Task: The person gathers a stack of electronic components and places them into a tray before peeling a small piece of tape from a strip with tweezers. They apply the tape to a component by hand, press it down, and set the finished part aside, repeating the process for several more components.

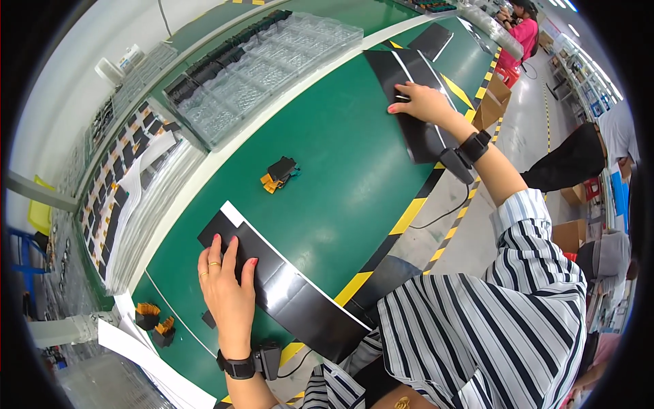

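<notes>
My left hand (228, 293) lies with fingers spread on the left end of a long glossy black strip (293, 290) with a white edge. That strip sits slanted on the green table, its near end overhanging the striped front edge. At the far right, my right hand (429, 108) is spread, its fingertips touching more black strips (388, 82) that lie side by side with white edges. Neither hand is closed round anything. Between the hands is a small pile of black pieces with orange and teal tabs (279, 172). Both wrists wear black bands with small devices.
Behind the table, clear plastic trays (272, 65) hold rows of dark parts. Stacked sheets with black and orange pieces (122, 191) stand at left. Small orange-and-black parts (163, 332) lie at lower left, near white sheets (146, 368). A person in pink (521, 41) is far right.
</notes>
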